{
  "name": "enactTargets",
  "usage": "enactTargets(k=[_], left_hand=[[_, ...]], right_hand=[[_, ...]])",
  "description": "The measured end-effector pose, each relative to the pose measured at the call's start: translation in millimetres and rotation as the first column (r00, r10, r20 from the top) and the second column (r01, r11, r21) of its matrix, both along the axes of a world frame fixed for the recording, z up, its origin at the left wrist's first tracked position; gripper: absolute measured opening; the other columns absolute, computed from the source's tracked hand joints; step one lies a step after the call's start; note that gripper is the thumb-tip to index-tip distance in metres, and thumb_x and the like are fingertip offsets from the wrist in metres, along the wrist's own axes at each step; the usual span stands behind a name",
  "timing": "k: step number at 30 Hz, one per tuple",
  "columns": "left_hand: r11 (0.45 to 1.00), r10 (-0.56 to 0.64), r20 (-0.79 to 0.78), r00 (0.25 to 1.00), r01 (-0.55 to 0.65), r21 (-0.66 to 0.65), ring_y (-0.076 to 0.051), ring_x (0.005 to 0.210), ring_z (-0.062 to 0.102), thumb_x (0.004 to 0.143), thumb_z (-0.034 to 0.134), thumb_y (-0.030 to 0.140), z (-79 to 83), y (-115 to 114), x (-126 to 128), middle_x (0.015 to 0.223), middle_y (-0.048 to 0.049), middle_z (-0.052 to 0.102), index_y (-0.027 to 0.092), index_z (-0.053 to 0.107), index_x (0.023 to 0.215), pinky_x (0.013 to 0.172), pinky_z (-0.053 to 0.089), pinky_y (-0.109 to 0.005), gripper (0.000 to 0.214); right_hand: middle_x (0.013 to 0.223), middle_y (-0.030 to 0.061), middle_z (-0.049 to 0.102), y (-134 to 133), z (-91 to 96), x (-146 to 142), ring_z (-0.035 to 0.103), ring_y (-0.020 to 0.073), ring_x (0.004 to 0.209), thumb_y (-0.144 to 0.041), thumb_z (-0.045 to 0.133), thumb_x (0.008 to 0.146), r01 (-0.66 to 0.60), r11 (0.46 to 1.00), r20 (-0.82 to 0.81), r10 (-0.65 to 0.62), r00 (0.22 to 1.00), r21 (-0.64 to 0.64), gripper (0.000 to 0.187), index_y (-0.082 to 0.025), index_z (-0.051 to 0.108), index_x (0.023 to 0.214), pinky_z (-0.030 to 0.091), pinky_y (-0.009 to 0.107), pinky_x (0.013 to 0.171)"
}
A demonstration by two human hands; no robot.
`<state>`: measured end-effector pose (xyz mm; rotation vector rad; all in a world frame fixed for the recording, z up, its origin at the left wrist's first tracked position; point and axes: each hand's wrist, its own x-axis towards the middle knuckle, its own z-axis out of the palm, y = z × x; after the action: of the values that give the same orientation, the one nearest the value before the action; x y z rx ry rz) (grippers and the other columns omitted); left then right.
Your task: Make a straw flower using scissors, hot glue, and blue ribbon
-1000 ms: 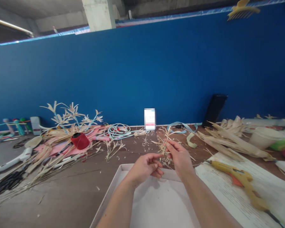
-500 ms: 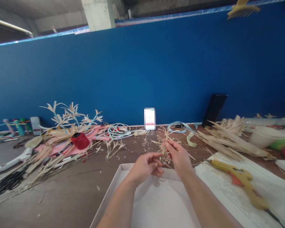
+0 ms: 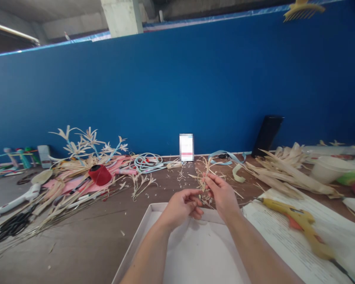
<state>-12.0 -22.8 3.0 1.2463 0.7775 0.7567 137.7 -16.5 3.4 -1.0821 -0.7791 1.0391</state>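
Observation:
Over the far rim of a shallow white box lid (image 3: 149, 221), my right hand (image 3: 221, 193) pinches a small flower of dried husk strips (image 3: 207, 173) between thumb and fingertips. Its pale strips fan out above the fingers. My left hand (image 3: 183, 207) hovers just left of it, fingers curled and thumb against them; what lies in that pinch, if anything, is too small to see. Husk scraps (image 3: 182, 177) litter the table around the flower. Similar loose husk flowers (image 3: 141, 183) lie to the left.
On the left are a red thread spool (image 3: 99, 174), black scissors (image 3: 13, 225), a white glue gun (image 3: 26, 195) and finished husk flowers (image 3: 88, 138). A yellow glue gun (image 3: 301, 225) lies on printed paper (image 3: 272, 240) at right, near dried husks (image 3: 296, 173). A blue partition (image 3: 177, 86) stands behind.
Almost nothing differs. My right hand has tilted the husk flower slightly, and its strips sit at a marginally different angle. My left hand stays in place.

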Motion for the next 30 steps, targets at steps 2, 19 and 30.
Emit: enactTargets(k=[2,19,30], left_hand=[[1.000,-0.001,-0.006,1.000,0.001,-0.001,-0.014,0.064,0.061,0.074,0.057,0.018,-0.1,-0.1,0.1,0.084,-0.0061,0.058,0.014,0.054,0.111,0.062,0.053,-0.033,0.037],[1.000,0.006,-0.074,0.997,-0.005,0.012,-0.015,0.064,0.061,0.071,0.060,0.022,2.1,-3.2,0.1,0.085,-0.0069,0.060,0.018,0.059,0.107,0.059,0.051,-0.031,0.037],[0.959,0.284,-0.049,0.958,-0.283,0.023,-0.014,0.072,0.061,0.069,0.066,0.035,4.8,2.7,4.8,0.082,-0.0074,0.067,0.014,0.064,0.093,0.063,0.049,-0.024,0.032]], right_hand=[[0.064,-0.0006,0.061,-0.3,0.2,0.0,0.041,0.0056,0.043,-0.041,0.071,0.060,-0.008,1.000,0.004,0.008,1.000,-0.001,0.039,-0.018,0.068,0.092,0.031,0.019,0.038],[0.059,-0.0015,0.058,-1.6,1.7,-2.6,0.038,0.0048,0.041,-0.037,0.070,0.061,-0.030,0.999,0.017,0.030,0.999,-0.013,0.031,-0.016,0.066,0.083,0.029,0.019,0.038],[0.067,-0.0002,0.059,-3.1,-1.5,-4.6,0.037,0.0050,0.046,-0.036,0.068,0.066,-0.121,0.992,-0.018,0.122,0.992,0.022,0.027,-0.016,0.064,0.084,0.026,0.019,0.040]])
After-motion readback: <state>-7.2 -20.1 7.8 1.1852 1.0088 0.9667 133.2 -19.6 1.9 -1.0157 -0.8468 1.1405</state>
